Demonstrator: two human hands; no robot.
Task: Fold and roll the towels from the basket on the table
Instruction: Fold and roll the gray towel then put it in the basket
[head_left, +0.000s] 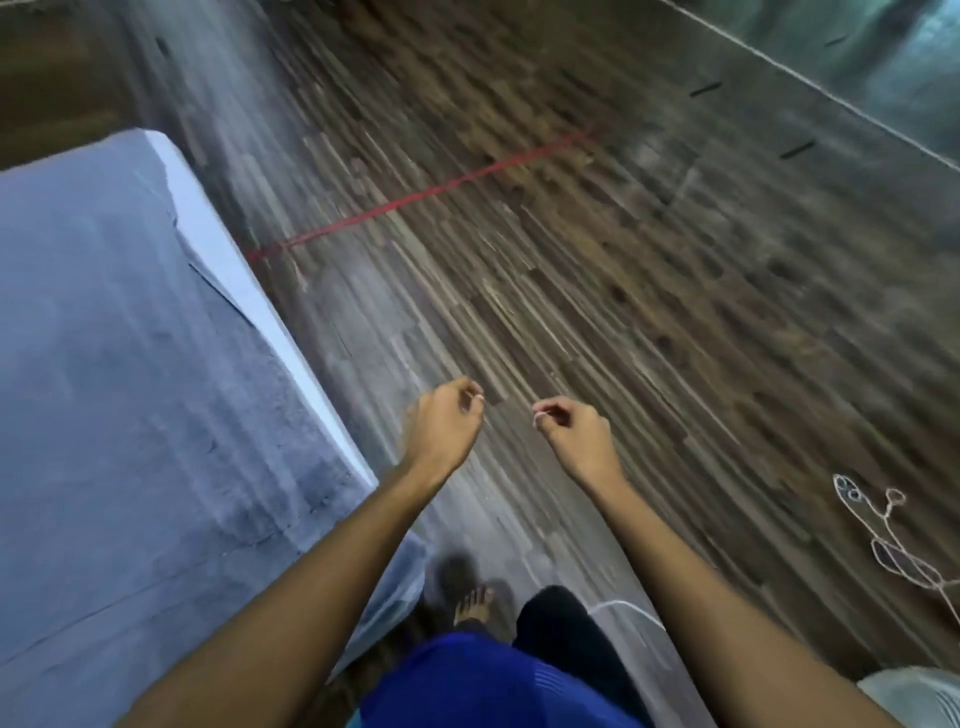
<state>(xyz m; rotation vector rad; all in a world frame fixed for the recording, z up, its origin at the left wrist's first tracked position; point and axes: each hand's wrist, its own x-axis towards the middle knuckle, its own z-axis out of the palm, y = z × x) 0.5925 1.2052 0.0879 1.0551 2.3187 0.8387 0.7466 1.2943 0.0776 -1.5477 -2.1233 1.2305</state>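
Observation:
The frame is blurred by motion. My left hand (444, 423) and my right hand (574, 434) are held out side by side over the wooden floor, a little apart, fingers curled loosely with nothing in them. At the left lies the table (244, 291), covered by a grey-blue cloth (119, 389) that is spread flat over its top. No basket and no rolled towel shows in this view.
Wood-pattern floor (649, 260) fills the middle and right, crossed by a red line (415, 195). A thin white cord (893, 545) lies looped on the floor at the right. A pale object (919, 693) sits at the bottom right corner. My bare foot (472, 605) stands by the table corner.

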